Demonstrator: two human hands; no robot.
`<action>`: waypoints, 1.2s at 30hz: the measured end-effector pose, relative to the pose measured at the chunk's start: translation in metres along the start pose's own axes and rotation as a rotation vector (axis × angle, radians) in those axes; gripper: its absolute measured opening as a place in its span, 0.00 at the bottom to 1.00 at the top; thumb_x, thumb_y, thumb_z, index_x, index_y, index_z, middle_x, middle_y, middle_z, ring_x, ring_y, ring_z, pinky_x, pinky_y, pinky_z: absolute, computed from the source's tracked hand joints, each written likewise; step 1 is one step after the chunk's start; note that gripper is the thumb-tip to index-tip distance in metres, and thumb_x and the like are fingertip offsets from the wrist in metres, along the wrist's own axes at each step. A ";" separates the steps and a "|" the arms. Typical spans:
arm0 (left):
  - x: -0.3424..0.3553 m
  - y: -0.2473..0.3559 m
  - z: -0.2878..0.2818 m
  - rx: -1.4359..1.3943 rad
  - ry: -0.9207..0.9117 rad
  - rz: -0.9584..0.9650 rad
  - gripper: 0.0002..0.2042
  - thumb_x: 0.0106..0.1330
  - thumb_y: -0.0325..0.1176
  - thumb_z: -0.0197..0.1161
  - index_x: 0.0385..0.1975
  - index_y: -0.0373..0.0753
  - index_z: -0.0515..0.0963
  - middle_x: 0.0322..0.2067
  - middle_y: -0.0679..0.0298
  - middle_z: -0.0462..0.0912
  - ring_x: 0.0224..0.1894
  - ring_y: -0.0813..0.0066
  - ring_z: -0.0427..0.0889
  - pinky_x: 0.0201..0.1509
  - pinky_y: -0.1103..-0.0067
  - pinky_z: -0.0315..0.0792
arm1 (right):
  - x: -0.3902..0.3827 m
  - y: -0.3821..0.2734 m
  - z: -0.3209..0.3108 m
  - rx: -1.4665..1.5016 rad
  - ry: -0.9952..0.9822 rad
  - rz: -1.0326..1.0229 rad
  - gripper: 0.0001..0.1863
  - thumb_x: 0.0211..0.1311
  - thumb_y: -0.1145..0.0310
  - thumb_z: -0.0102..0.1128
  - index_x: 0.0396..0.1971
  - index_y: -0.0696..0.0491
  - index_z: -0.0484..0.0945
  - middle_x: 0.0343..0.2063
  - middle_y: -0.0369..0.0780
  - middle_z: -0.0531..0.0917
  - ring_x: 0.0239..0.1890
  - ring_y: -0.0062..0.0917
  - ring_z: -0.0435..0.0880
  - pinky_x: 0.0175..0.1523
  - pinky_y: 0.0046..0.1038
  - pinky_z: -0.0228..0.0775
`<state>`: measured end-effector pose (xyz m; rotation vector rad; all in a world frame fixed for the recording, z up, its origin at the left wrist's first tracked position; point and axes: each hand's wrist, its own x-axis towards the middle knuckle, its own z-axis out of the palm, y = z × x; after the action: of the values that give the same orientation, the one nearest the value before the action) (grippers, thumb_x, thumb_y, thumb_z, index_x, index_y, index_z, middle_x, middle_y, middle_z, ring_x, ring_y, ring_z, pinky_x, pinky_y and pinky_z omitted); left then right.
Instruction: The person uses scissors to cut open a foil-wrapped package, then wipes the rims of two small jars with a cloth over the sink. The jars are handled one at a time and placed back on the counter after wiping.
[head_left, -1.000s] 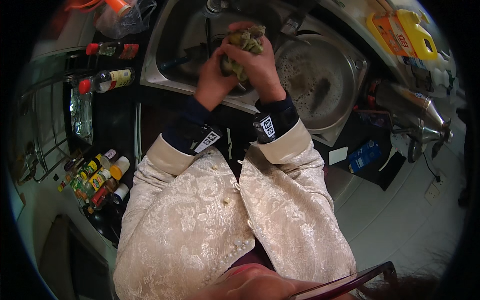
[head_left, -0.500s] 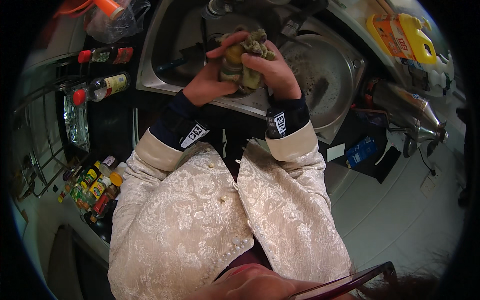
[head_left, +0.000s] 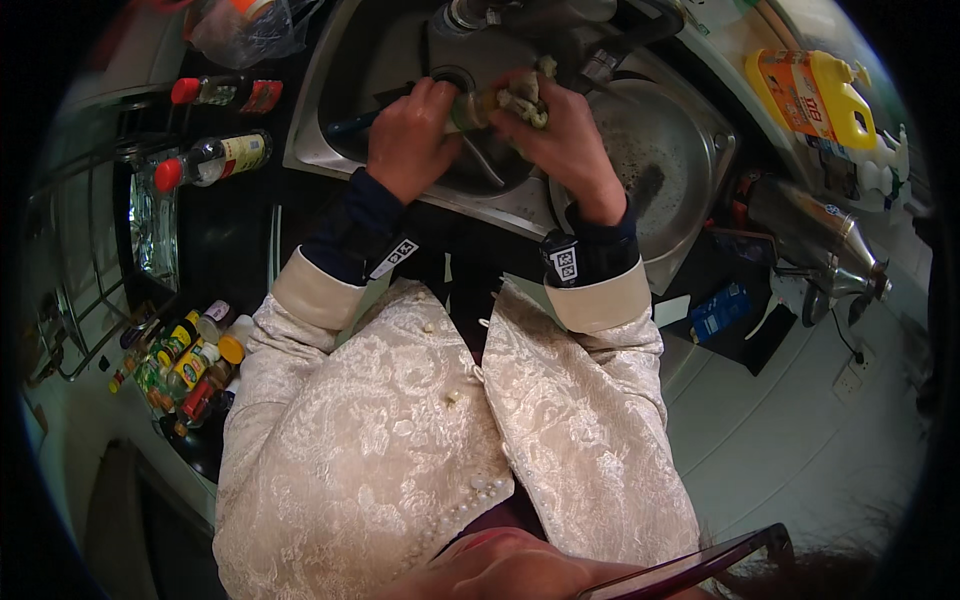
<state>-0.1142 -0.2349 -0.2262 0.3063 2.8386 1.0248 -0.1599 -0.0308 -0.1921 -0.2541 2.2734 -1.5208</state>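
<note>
Clock: all directions are read from the jar, with 12 o'clock at the top of the view.
Jar: a small jar (head_left: 465, 112) is held between both hands, over the left basin of the sink (head_left: 312, 152); what is in it cannot be told, as most of it is covered by the fingers.
Left hand: the left hand (head_left: 410, 140) is placed at 8 o'clock, its fingers curled closely round the jar; it is slightly blurred.
Right hand: the right hand (head_left: 560, 140) is placed between 3 and 4 o'clock, its fingers closed on a crumpled greenish cloth.
Cloth: the cloth (head_left: 523, 103) is bunched at 3 o'clock, just beside the jar's end.
Left basin: a blue handle (head_left: 350, 125) is seen in it at 9 o'clock.
Round pan: foamy water and a dark patch are contained in the wide metal pan (head_left: 692, 140) at 4 o'clock.
Red-capped bottles: two bottles lie near 9 o'clock on the bench (head_left: 225, 225); the upper bottle (head_left: 225, 93) looks dark, while the lower bottle (head_left: 212, 160) is clear-walled and yellow-labelled.
Plastic bag: something orange is seen at the thin bag (head_left: 250, 40), at 10 o'clock.
Bottle cluster: several jars and bottles (head_left: 195, 365) are crowded together between 7 and 8 o'clock.
Yellow jug: the handled jug (head_left: 810, 95) is found at 3 o'clock; its contents are hidden by opaque walls.
</note>
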 end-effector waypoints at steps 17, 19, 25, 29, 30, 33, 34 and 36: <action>0.001 -0.003 -0.003 0.216 0.005 0.151 0.25 0.48 0.29 0.72 0.48 0.38 0.73 0.45 0.54 0.79 0.41 0.51 0.83 0.41 0.63 0.78 | -0.007 0.019 0.017 0.109 0.066 0.235 0.14 0.60 0.60 0.67 0.39 0.56 0.85 0.31 0.47 0.86 0.35 0.39 0.87 0.39 0.31 0.76; -0.001 -0.005 -0.006 0.141 -0.056 0.137 0.24 0.50 0.31 0.72 0.49 0.38 0.73 0.45 0.54 0.79 0.41 0.50 0.83 0.42 0.63 0.78 | -0.010 0.021 0.013 0.092 0.046 0.210 0.14 0.61 0.61 0.67 0.41 0.55 0.84 0.31 0.47 0.86 0.35 0.37 0.87 0.40 0.32 0.76; -0.008 -0.014 -0.002 -0.028 -0.194 0.035 0.24 0.53 0.35 0.70 0.50 0.36 0.73 0.47 0.53 0.80 0.44 0.48 0.82 0.45 0.60 0.77 | -0.017 0.022 0.001 0.008 -0.069 -0.251 0.18 0.61 0.64 0.67 0.47 0.58 0.82 0.32 0.48 0.86 0.37 0.36 0.88 0.42 0.32 0.77; -0.011 -0.014 0.003 -0.026 -0.144 0.098 0.24 0.53 0.35 0.71 0.50 0.38 0.73 0.45 0.53 0.80 0.43 0.48 0.82 0.44 0.61 0.77 | -0.015 0.026 0.007 -0.006 -0.092 -0.027 0.18 0.59 0.64 0.68 0.45 0.59 0.82 0.31 0.48 0.86 0.34 0.35 0.88 0.40 0.32 0.76; -0.012 -0.013 0.003 0.008 -0.135 0.108 0.24 0.52 0.34 0.71 0.49 0.39 0.72 0.44 0.54 0.80 0.42 0.49 0.83 0.43 0.61 0.77 | -0.015 0.028 0.010 -0.005 -0.081 0.065 0.18 0.59 0.64 0.68 0.45 0.59 0.82 0.31 0.47 0.86 0.33 0.33 0.87 0.39 0.31 0.76; -0.014 -0.011 0.003 0.099 -0.108 0.145 0.25 0.51 0.34 0.73 0.48 0.40 0.71 0.42 0.55 0.79 0.40 0.50 0.83 0.41 0.62 0.77 | -0.015 0.030 0.017 0.202 -0.057 0.294 0.18 0.58 0.64 0.69 0.44 0.59 0.82 0.30 0.44 0.86 0.30 0.27 0.85 0.39 0.29 0.76; -0.014 -0.010 0.003 0.122 -0.100 0.159 0.25 0.50 0.34 0.73 0.48 0.40 0.71 0.41 0.55 0.79 0.40 0.51 0.83 0.40 0.62 0.77 | -0.016 0.030 0.019 0.286 -0.031 0.377 0.18 0.57 0.64 0.69 0.44 0.59 0.82 0.30 0.42 0.86 0.30 0.25 0.83 0.39 0.29 0.75; -0.015 -0.009 0.001 0.152 -0.097 0.164 0.25 0.50 0.33 0.74 0.47 0.41 0.71 0.41 0.56 0.78 0.39 0.51 0.83 0.39 0.62 0.77 | -0.020 0.026 0.019 0.351 0.017 0.285 0.13 0.60 0.68 0.67 0.42 0.58 0.82 0.32 0.37 0.85 0.34 0.20 0.82 0.42 0.24 0.75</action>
<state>-0.1005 -0.2443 -0.2324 0.5947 2.8460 0.7954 -0.1321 -0.0295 -0.2180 0.1738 1.9087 -1.7283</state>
